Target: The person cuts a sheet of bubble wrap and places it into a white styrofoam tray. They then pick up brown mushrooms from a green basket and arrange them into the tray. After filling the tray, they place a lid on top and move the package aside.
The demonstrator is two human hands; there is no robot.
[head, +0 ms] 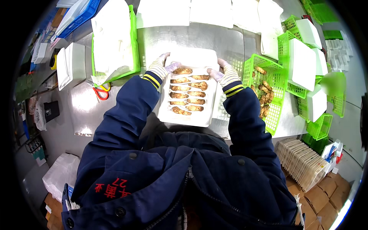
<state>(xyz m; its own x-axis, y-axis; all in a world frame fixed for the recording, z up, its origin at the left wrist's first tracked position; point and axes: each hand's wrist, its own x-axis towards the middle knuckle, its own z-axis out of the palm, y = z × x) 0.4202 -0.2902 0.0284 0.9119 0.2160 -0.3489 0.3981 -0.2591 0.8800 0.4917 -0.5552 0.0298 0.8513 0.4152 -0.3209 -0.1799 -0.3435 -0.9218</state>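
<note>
In front of me on the steel table lies a white foam box. Brown-and-cream mushrooms, like matsutake, lie in it in two columns, with white sheet material between them. A smooth white sheet or cover spans the far end of the box. My left hand, in a striped glove, holds the far left side, its thumb over the rim near the top mushroom. My right hand, gloved alike, grips the far right side. Parts of the fingers are hidden behind the box edges.
To the right, a green plastic basket holds several loose mushrooms. Red-and-yellow-handled scissors lie on the left, by a green crate lined with white sheets. White foam boxes sit on green baskets farther right. The steel table has its near edge at my waist.
</note>
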